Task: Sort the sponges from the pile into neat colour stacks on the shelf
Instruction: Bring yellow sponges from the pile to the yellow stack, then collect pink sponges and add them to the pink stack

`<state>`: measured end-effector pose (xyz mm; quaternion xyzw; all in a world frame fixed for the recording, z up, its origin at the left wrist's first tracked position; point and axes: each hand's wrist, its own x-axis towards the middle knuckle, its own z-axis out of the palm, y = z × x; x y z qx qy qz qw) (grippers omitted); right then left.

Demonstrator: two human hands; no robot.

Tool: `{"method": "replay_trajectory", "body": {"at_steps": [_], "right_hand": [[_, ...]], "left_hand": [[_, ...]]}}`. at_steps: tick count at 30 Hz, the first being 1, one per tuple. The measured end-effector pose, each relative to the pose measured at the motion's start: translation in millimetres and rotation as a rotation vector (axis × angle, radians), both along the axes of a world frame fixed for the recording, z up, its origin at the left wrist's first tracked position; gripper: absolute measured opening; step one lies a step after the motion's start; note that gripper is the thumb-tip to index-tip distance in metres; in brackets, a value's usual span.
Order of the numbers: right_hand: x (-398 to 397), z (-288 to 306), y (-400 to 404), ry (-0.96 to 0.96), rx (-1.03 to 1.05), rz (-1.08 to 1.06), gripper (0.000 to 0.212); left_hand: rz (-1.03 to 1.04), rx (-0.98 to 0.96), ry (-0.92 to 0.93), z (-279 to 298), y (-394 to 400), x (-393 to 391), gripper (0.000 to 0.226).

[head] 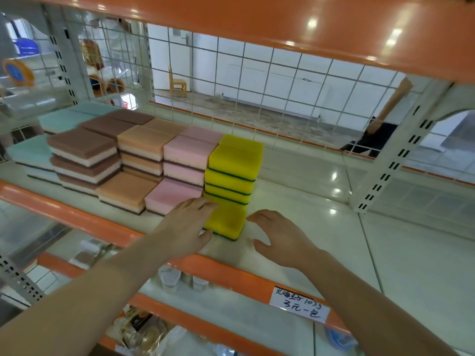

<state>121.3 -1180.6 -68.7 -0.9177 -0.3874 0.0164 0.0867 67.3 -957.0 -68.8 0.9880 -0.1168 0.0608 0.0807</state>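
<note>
Centre frame on the shelf (282,201), my left hand (189,224) presses flat fingers against the front yellow sponge (226,219); my right hand (280,235) hovers relaxed, empty, just beside it.

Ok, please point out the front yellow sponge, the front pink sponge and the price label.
front yellow sponge (226,217), head view, on its yellow top face.
front pink sponge (172,195), head view, middle of its pink top.
price label (299,305), head view, centre of the white paper.

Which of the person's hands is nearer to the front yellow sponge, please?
Left. The left hand touches the front yellow sponge on its left side; the right hand sits just off its right edge.
</note>
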Motion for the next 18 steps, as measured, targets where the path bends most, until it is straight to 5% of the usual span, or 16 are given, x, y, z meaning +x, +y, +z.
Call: {"method": "replay_trajectory", "body": {"at_steps": [18], "right_hand": [[-50,9,-150,0.031,-0.011,-0.262,0.050]], "left_hand": [[-0.209,0.020,0.019,10,-134,-5,0.050]]}}
